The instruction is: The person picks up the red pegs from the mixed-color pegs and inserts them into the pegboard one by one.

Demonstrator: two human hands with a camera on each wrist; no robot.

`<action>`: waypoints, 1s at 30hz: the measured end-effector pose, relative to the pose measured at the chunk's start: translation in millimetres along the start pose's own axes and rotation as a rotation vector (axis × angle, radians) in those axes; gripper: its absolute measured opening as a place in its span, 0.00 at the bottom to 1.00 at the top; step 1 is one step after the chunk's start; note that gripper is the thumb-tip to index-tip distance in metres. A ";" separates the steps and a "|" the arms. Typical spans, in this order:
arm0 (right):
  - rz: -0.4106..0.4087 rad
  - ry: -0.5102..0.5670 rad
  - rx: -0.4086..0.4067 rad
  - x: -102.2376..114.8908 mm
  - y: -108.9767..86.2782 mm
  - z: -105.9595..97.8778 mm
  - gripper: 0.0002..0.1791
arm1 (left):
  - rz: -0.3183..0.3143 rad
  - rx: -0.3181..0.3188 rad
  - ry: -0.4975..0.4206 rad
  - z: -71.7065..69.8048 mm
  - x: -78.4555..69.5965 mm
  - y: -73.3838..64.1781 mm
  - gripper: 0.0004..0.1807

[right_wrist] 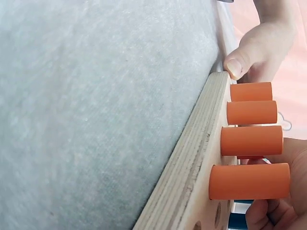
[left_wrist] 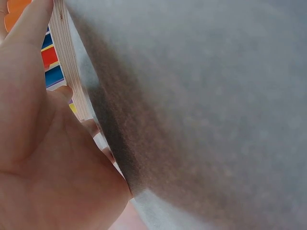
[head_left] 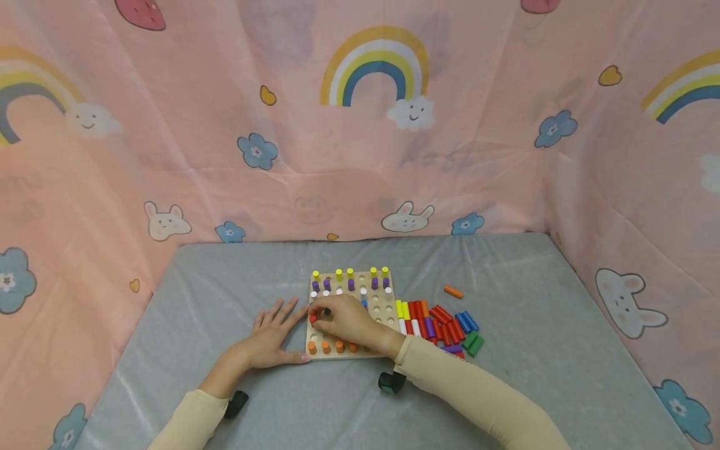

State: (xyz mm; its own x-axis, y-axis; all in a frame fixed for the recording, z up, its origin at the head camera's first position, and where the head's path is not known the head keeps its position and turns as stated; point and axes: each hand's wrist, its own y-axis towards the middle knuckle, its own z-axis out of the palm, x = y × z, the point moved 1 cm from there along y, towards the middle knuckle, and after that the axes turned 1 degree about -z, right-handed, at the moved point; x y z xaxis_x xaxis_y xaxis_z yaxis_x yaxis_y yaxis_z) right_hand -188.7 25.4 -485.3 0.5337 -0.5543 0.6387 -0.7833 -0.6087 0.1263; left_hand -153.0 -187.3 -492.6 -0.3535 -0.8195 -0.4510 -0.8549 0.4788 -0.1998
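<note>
A wooden pegboard (head_left: 351,357) lies flat with rows of coloured pegs standing in it. My right hand (head_left: 345,322) reaches over its left half, thumb and fingertips pinching a red peg (head_left: 312,319) at the left edge. My left hand (head_left: 270,340) lies spread beside the board, thumb at the near left corner and index fingertip by the left side. Along the near edge stand several orange pegs (right_wrist: 252,182), with the curled right fingers (right_wrist: 268,213) behind them in the right wrist view. Yellow pegs (head_left: 339,275), purple pegs (head_left: 351,285) and white pegs fill parts of the far rows.
Loose pegs lie to the board's right: red (head_left: 441,314), blue (head_left: 467,321), green (head_left: 473,343), yellow and white among them. One orange peg (head_left: 453,291) lies apart, farther back. Grey cloth (head_left: 270,419) covers the table, and a pink printed curtain (head_left: 360,169) surrounds it.
</note>
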 end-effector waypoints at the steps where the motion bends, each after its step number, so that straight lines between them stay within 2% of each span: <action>1: -0.001 0.006 -0.002 0.0 -0.1 -0.3 0.09 | -0.001 -0.002 0.007 0.0 -0.2 -0.1 0.55; 13: 0.017 0.106 -0.006 5.1 -4.2 -12.6 0.12 | -0.005 -0.003 0.018 -0.3 -0.4 -0.8 0.55; 21: -0.003 0.116 -0.041 8.3 -7.9 -21.6 0.11 | 0.040 -0.033 -0.039 3.4 2.0 -1.8 0.56; 30: 0.043 0.142 -0.075 1.0 -19.3 -35.5 0.13 | -0.004 -0.005 -0.021 4.7 3.0 1.9 0.57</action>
State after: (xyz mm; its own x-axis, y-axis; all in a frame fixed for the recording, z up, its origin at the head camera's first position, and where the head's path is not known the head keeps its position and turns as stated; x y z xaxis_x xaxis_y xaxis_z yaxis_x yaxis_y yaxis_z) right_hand -184.4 56.7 -460.1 0.4524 -0.4897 0.7453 -0.8290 -0.5390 0.1491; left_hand -153.9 -187.4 -498.4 -0.3420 -0.8144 -0.4688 -0.8581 0.4740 -0.1975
